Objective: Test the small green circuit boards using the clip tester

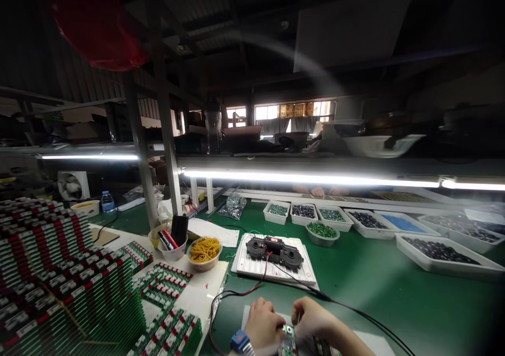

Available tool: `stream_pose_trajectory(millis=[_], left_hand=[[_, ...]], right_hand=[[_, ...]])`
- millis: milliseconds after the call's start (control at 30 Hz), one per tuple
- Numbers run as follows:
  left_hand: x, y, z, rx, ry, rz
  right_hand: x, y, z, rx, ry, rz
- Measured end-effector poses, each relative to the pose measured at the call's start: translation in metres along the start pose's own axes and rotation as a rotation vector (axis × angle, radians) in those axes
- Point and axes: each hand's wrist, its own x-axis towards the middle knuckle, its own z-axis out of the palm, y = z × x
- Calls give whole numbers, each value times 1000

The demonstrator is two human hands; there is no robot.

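My left hand (pixel 262 324) and my right hand (pixel 311 316) meet low in the view, holding a small green circuit board (pixel 288 335) between them. The board carries a small silver-and-white component, and my fingers partly hide it. A blue-banded wristband (pixel 240 343) circles my left wrist. Beyond my hands, a black twin-disc device (pixel 274 252) lies on a white ridged fixture board (pixel 272 266). Its red and black wires (pixel 236 293) run toward my hands. A white sheet (pixel 256 316) lies beneath them.
Tall stacks of green circuit boards (pixel 59 272) fill the left side. White trays of small parts (pixel 437 256) line the green workbench (pixel 394 298). A bowl of yellow rubber bands (pixel 204 253) sits nearby. A co-worker's hands (pixel 317 191) show across the bench.
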Motion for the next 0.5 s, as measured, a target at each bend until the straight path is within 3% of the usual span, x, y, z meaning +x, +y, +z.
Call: stream_pose_trajectory(millis=[300, 500], left_hand=[[-2, 2, -2, -3, 26, 3], [-2, 3, -6, 6, 22, 9]], right_hand=[[-1, 3, -1, 70, -47, -17], [-9, -8, -5, 105, -55, -30]])
